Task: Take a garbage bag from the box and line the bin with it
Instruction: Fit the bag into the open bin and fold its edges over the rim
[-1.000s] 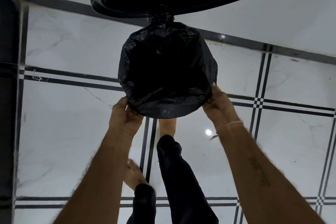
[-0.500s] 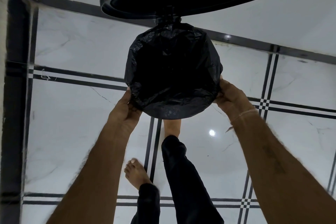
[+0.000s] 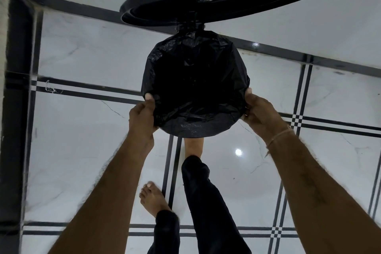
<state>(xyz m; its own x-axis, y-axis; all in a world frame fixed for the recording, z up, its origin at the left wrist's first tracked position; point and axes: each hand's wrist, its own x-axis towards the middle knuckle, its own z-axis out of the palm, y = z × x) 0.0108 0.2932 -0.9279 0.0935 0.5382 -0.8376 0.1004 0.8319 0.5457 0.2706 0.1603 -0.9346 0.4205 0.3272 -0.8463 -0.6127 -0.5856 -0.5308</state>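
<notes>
I see the bag (image 3: 195, 86) already seated in the bin (image 3: 198, 130), its film folded outward over the rim all round. The lid (image 3: 220, 0) stands open behind, hinged at the far side.

Change since a second ago: both hands have moved up from the lower front of the rim to its sides. The left hand (image 3: 142, 117) now has its thumb hooked over the rim edge, where earlier it lay flat against the outside below it. The right hand (image 3: 257, 111) has shifted likewise, thumb on top at the right edge.

Grip state:
- Left: closed on the bag's folded edge at the left of the rim, thumb above, fingers beneath and hidden.
- Right: closed on the bag's edge at the right of the rim; fingers again out of sight behind the film.

Meaning for the task: I judge the lining step nearly complete. The hands are working round the rim, drawing the overhang down evenly. The film at the near side looks wrinkled but covers the rim fully. The far side, near the hinge, looks covered too, though bunched.

One bare foot (image 3: 193, 146) sits at the bin's base, presumably on a pedal; I cannot confirm this. The box is not in view.
</notes>
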